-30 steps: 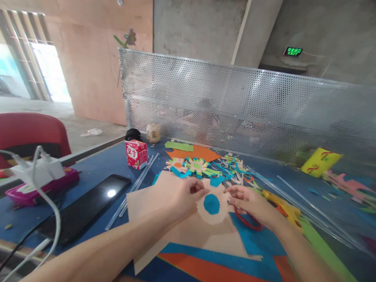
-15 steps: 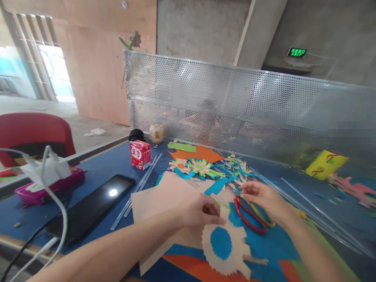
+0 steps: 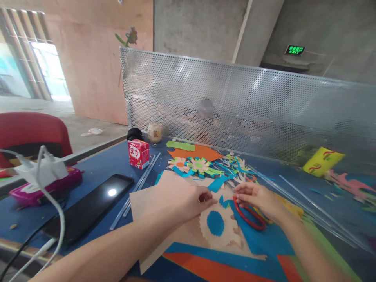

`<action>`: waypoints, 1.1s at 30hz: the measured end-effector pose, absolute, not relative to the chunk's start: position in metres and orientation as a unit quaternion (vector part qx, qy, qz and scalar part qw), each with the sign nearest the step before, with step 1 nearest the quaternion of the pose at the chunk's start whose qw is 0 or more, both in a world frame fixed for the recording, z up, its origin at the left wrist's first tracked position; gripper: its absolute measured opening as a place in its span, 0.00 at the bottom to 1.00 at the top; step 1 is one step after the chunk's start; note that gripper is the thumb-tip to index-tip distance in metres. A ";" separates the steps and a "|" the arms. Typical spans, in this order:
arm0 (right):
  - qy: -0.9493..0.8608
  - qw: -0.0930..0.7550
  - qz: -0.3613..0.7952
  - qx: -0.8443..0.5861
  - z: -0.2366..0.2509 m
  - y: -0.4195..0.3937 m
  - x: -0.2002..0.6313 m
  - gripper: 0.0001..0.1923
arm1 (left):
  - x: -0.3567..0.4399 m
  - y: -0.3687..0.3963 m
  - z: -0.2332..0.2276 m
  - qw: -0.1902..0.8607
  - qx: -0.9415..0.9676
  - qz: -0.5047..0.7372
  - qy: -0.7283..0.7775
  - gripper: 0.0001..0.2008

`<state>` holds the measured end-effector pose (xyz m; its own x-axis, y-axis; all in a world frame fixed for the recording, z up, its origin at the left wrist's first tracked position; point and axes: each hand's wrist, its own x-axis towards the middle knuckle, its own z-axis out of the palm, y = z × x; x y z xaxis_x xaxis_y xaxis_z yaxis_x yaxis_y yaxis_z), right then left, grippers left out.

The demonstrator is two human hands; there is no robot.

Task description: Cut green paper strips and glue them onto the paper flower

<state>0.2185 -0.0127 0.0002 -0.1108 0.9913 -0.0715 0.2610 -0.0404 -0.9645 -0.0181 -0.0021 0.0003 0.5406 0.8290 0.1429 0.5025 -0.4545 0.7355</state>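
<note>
A beige paper flower with a blue centre (image 3: 219,227) lies on beige paper (image 3: 164,199) near the table's front edge. My left hand (image 3: 188,201) pinches the flower's upper left edge between thumb and fingers. Just to the right, my right hand (image 3: 257,196) curls its fingers over the top of red-handled scissors (image 3: 249,219), which rest on blue paper (image 3: 258,243). The two hands are a few centimetres apart above the flower.
Finished paper flowers (image 3: 197,166) and coloured scraps lie behind the hands. At the left are a black phone (image 3: 88,207), clear sticks (image 3: 141,181), a red carton (image 3: 138,153), a white charger (image 3: 44,170) and a pink case (image 3: 60,182). A perforated metal screen (image 3: 235,105) closes off the back.
My left hand has lifted the flower back up and away from the table's edge. My right hand has dropped a little, closer to the scissors' red handle.
</note>
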 end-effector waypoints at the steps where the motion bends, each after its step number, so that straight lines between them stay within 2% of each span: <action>1: -0.579 0.382 0.473 -0.544 0.000 -0.013 0.218 0.23 | -0.019 -0.003 0.002 0.311 0.820 0.249 0.411 0.14; 11: -0.594 0.353 0.445 -0.570 -0.001 -0.011 0.222 0.23 | -0.015 0.007 -0.009 0.237 0.848 0.215 0.423 0.09; 25: -0.619 0.310 0.392 -0.606 0.004 -0.011 0.225 0.18 | -0.017 0.004 0.004 0.166 0.845 0.181 0.475 0.11; 33: -0.618 0.302 0.382 -0.617 0.007 -0.015 0.223 0.19 | -0.041 0.040 -0.007 0.073 0.770 0.211 0.598 0.10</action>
